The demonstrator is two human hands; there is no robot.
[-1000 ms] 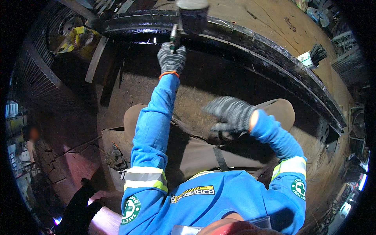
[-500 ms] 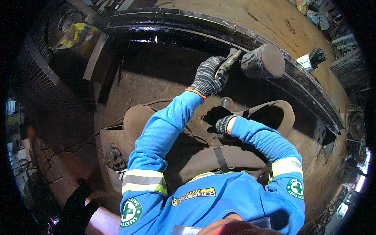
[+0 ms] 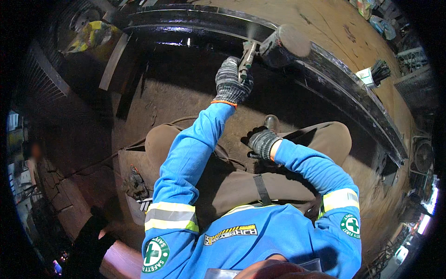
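Observation:
My left hand (image 3: pixel 233 80), in a grey-black knit glove with an orange cuff edge, is closed round the handle of a paint spray gun (image 3: pixel 247 59). A large, dirty round cup (image 3: pixel 291 42) sits at the gun's right side. Pale mist shows beyond its nozzle, against a long dark steel beam (image 3: pixel 204 31) with a wet shine. My right hand (image 3: pixel 263 143), gloved alike, hangs between my knees with its fingers loosely apart and nothing visible in them.
A white container of dark rods (image 3: pixel 374 74) stands beyond the beam at right. On the left are a yellow-wrapped bucket (image 3: pixel 95 39), a steel bar (image 3: pixel 114 63) and a box of dark items (image 3: pixel 132 186) beside my knee. A hose (image 3: pixel 179 120) runs along the floor.
My left hand and the spray gun have moved left and slightly farther away along the beam. Mist now shows by the nozzle. My right hand has shifted slightly and is better lit.

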